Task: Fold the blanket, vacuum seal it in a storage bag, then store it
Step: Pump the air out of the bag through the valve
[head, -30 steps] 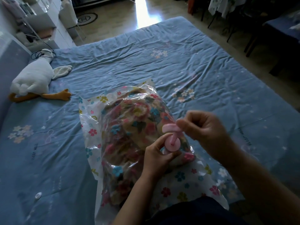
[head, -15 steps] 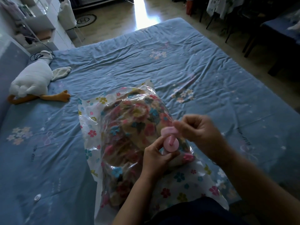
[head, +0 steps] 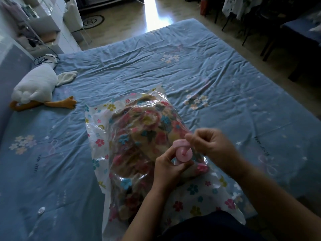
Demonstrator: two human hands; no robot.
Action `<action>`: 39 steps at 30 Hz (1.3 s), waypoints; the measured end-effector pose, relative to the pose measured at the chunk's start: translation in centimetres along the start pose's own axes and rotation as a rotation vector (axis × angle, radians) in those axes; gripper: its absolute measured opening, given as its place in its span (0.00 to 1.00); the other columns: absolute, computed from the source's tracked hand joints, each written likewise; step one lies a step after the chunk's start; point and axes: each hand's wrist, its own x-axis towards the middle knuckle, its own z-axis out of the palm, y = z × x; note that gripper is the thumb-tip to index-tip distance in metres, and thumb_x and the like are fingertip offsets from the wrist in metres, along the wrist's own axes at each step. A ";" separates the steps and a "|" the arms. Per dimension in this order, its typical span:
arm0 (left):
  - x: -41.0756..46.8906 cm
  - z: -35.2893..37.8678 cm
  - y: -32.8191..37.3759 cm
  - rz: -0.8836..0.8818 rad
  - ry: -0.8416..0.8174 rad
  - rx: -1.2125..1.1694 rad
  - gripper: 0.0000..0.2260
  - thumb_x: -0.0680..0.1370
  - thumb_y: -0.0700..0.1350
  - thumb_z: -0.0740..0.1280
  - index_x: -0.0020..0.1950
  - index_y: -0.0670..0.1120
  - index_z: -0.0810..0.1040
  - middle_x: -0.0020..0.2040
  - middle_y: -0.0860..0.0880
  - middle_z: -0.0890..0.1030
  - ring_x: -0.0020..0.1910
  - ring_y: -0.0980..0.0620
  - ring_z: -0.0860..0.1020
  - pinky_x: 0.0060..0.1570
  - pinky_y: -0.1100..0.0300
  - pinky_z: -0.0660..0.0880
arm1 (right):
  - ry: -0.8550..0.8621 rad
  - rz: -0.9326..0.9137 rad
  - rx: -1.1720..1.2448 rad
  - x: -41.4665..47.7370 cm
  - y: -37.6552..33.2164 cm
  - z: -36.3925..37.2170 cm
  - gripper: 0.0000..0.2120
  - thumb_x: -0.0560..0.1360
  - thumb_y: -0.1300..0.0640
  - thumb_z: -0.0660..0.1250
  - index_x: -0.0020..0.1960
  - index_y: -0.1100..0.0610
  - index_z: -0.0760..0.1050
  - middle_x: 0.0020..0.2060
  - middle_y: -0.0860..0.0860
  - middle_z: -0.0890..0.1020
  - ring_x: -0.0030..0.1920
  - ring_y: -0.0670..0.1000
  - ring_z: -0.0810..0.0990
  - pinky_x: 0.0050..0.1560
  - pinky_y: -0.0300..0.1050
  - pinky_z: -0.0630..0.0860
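With the blanket point(head: 142, 136) bagged in the storage bag point(head: 194, 192) on the bed point(head: 225, 75), the left hand point(head: 166, 169) steadies the pink valve point(head: 183, 153) while the right hand point(head: 210, 145) pinches what appears to be its cap point(head: 180, 142); next, seat the cap squarely.

Has pushed the pink T-shaped plastic plunger handle point(head: 179, 143) down in two short steps over the last second, closing most of the gap above the round pink disc top of the small hand pump point(head: 184, 154); a second ago showed a clear stretch of stem there, now only a stub. Has brought the right hand point(head: 211, 145), pinching that handle at its near end, lower and a little leftward along with it, nearer the pump body. Now blurs slightly at the right fingertips point(head: 189, 137), sharper in both earlier views
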 end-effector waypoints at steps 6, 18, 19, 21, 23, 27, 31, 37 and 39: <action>0.2 -0.3 -0.3 -0.012 -0.015 -0.008 0.20 0.67 0.38 0.79 0.56 0.51 0.82 0.53 0.57 0.84 0.54 0.58 0.82 0.54 0.64 0.76 | 0.005 0.004 -0.050 -0.2 -0.5 0.2 0.20 0.72 0.48 0.69 0.29 0.61 0.73 0.23 0.47 0.72 0.25 0.44 0.68 0.29 0.36 0.66; 0.0 -0.2 -0.7 -0.053 0.016 0.000 0.22 0.66 0.38 0.79 0.58 0.50 0.82 0.51 0.58 0.85 0.53 0.61 0.81 0.53 0.67 0.77 | -0.017 0.149 -0.153 -0.2 3.8 0.2 0.21 0.69 0.45 0.71 0.31 0.62 0.74 0.24 0.48 0.73 0.26 0.43 0.69 0.31 0.42 0.67; 0.0 -0.3 -0.6 -0.048 0.010 -0.007 0.21 0.66 0.38 0.79 0.57 0.51 0.82 0.51 0.58 0.85 0.52 0.61 0.82 0.51 0.68 0.76 | -0.013 0.094 -0.131 -0.1 2.7 0.1 0.22 0.70 0.45 0.72 0.31 0.63 0.74 0.24 0.49 0.73 0.27 0.44 0.69 0.31 0.41 0.67; 0.3 -0.4 -0.5 -0.043 -0.002 -0.007 0.21 0.67 0.39 0.80 0.56 0.52 0.82 0.51 0.58 0.85 0.52 0.60 0.82 0.51 0.68 0.76 | -0.013 -0.026 -0.020 0.1 -0.9 -0.1 0.19 0.72 0.50 0.72 0.30 0.62 0.73 0.25 0.48 0.73 0.27 0.44 0.69 0.29 0.36 0.67; 0.2 -0.5 -0.4 -0.050 0.001 -0.016 0.23 0.66 0.39 0.80 0.58 0.54 0.81 0.53 0.59 0.84 0.54 0.60 0.81 0.55 0.67 0.76 | -0.052 -0.130 0.135 0.2 -3.8 -0.6 0.15 0.73 0.57 0.70 0.29 0.57 0.71 0.23 0.44 0.73 0.25 0.40 0.68 0.29 0.30 0.66; -0.1 -0.3 -0.3 -0.045 0.016 -0.019 0.22 0.66 0.38 0.80 0.57 0.55 0.81 0.52 0.60 0.84 0.53 0.60 0.81 0.54 0.66 0.76 | -0.021 -0.113 0.111 0.3 -1.6 -0.1 0.15 0.73 0.59 0.66 0.30 0.61 0.68 0.24 0.43 0.73 0.25 0.38 0.68 0.28 0.29 0.65; -0.2 -0.3 -0.6 -0.034 0.026 -0.015 0.21 0.66 0.36 0.79 0.56 0.50 0.82 0.52 0.60 0.84 0.54 0.60 0.82 0.53 0.66 0.76 | 0.007 0.148 -0.084 -0.3 4.1 0.8 0.24 0.70 0.44 0.72 0.31 0.64 0.72 0.25 0.51 0.71 0.27 0.45 0.68 0.31 0.42 0.67; 0.1 -0.4 -0.4 -0.050 0.013 -0.016 0.22 0.66 0.39 0.80 0.58 0.49 0.82 0.52 0.57 0.85 0.53 0.60 0.82 0.53 0.68 0.75 | -0.044 -0.084 0.206 0.1 -3.2 0.1 0.15 0.73 0.53 0.69 0.29 0.55 0.72 0.23 0.44 0.70 0.24 0.41 0.65 0.27 0.31 0.64; 0.1 -0.3 -0.5 -0.061 0.020 -0.022 0.23 0.66 0.39 0.80 0.58 0.52 0.81 0.53 0.58 0.84 0.54 0.61 0.81 0.54 0.68 0.74 | -0.053 -0.160 0.285 0.2 -4.2 -0.3 0.15 0.73 0.56 0.68 0.29 0.52 0.72 0.22 0.43 0.70 0.24 0.41 0.65 0.27 0.29 0.64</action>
